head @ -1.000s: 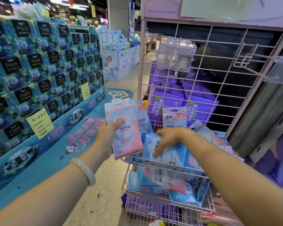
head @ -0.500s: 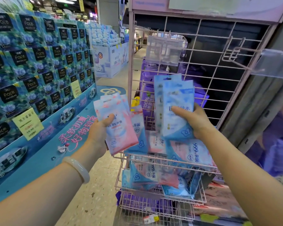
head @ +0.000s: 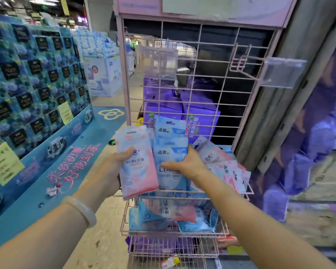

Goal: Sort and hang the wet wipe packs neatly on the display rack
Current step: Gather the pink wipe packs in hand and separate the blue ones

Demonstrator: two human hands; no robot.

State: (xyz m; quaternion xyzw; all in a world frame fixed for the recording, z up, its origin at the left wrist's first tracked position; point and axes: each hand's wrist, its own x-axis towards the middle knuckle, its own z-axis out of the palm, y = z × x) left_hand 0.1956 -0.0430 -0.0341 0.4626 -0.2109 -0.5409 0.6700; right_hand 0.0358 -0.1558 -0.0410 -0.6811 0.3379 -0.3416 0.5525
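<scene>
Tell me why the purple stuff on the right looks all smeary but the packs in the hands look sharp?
In the head view, the purple packs at the right edge are streaked by motion blur and stretched by the wide-angle lens. The pink pack in the left hand and the blue packs in the right hand sit mid-frame, so their printing reads fairly clearly.

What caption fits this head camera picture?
Left hand holds pink packs, right hand blue packs, before pink rack.

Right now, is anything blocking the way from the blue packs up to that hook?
Nothing visible is. The blue packs sit in the right hand, and only bare pink grid lies between them and the empty hook up to the right.
</scene>
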